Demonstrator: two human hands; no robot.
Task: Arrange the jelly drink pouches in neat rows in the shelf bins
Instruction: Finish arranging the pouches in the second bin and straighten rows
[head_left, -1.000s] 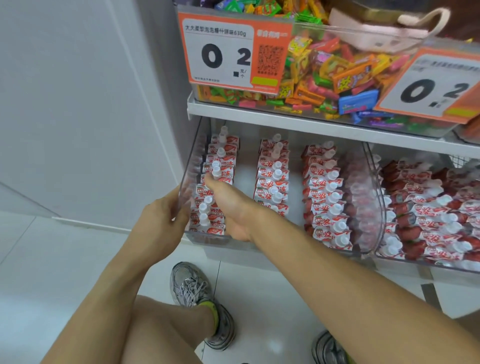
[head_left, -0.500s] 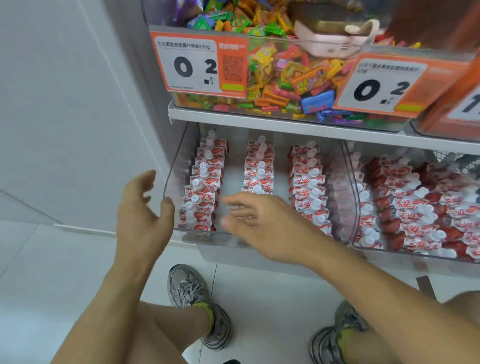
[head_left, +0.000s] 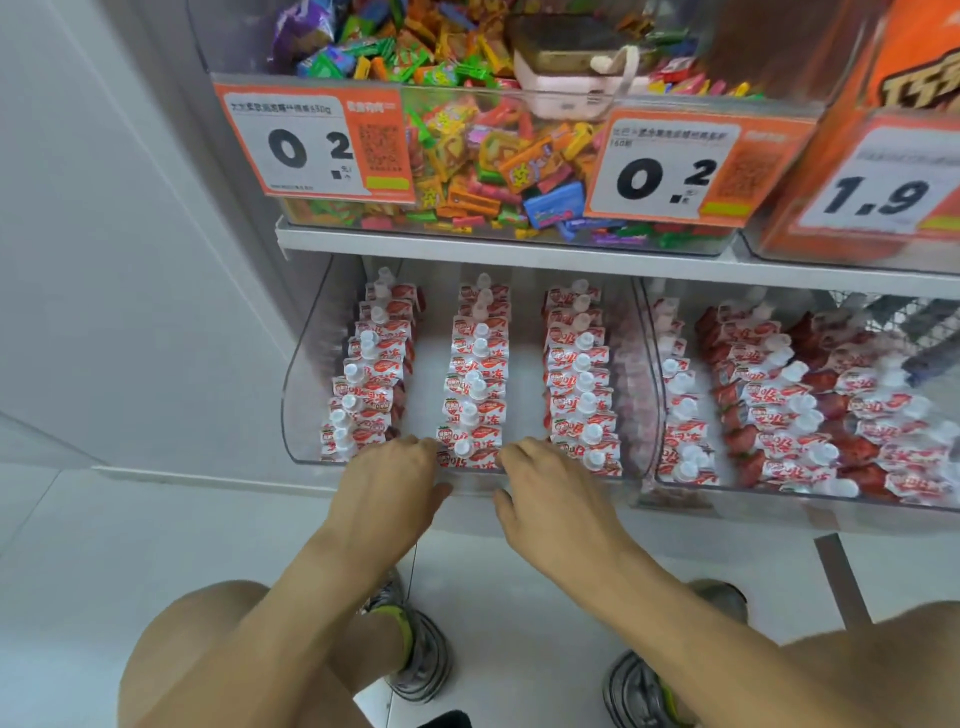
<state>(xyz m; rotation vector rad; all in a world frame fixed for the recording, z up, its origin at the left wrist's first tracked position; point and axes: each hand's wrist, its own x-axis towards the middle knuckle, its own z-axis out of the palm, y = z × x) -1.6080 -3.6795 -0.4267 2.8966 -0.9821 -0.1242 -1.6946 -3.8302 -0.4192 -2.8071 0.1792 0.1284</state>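
Note:
Red-and-white jelly drink pouches with white caps stand in three rows in a clear left bin (head_left: 306, 395): a left row (head_left: 363, 384), a middle row (head_left: 475, 384) and a right row (head_left: 582, 384). My left hand (head_left: 387, 483) and my right hand (head_left: 550, 493) lie over the bin's front rim. Their fingertips sit on either side of the front pouch (head_left: 470, 452) of the middle row, thumbs hanging in front of the rim. Neither hand lifts a pouch. A second clear bin (head_left: 779, 499) to the right holds more pouches (head_left: 810, 410) in looser rows.
A white shelf edge (head_left: 467, 249) runs just above the bins, carrying a candy bin (head_left: 467, 156) with orange price tags (head_left: 311, 145). A white wall panel (head_left: 130, 260) closes the left side. My knees and grey shoes (head_left: 421, 660) are on the white floor below.
My left hand moved right from the bin's left side to the front rim. My right hand drew back to the rim. Both now flank the front of the middle row.

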